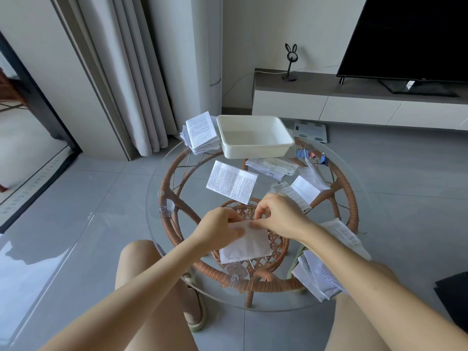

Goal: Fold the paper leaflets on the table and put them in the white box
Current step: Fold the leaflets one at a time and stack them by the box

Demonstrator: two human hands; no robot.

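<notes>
A white paper leaflet (247,245) lies on the near middle of the round glass table (162,173). My left hand (219,228) pinches its upper left edge, and my right hand (277,215) pinches the upper edge just beside it. The white box (253,136) stands at the far side of the table and looks empty. A flat printed leaflet (231,182) lies between the box and my hands. A stack of leaflets (200,134) sits left of the box. More leaflets lie right of centre (272,167), at mid right (305,190) and at the near right edge (321,276).
Blue and pink binder clips (312,154) lie at the far right of the table. The table's wicker frame shows through the glass. My knees sit close under the near rim. A TV cabinet (354,102), a curtain and a floor scale (311,130) stand beyond.
</notes>
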